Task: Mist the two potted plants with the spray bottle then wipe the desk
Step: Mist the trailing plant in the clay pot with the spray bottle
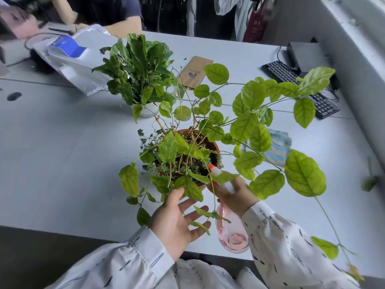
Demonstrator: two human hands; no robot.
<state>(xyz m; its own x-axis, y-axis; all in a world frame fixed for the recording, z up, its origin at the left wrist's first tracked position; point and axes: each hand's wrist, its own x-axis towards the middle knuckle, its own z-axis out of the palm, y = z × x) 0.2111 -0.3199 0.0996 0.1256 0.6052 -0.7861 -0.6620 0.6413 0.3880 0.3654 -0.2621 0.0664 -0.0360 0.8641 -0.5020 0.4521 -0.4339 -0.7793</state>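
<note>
Two plants were seen on the surface (62, 153): one in a brown pot (216, 149), nearest the person, and one in a white pot (146, 111), behind the brown pot and to its left. One bottle (233, 236), pink with a white head, was gripped by the right hand (235, 195), fingers curled round its neck, just in front of the brown pot on its right. Its orange nozzle (210, 166) was pointed into the leaves at the pot's rim. The left hand (177, 217) was held spread, palm up, under leaves in front of the brown pot, with nothing grasped. One striped cloth (278, 149) was laid to the right of the brown pot, partly hidden by leaves. One keyboard (300, 88) and one envelope (194, 73) were placed well behind the brown pot.
</note>
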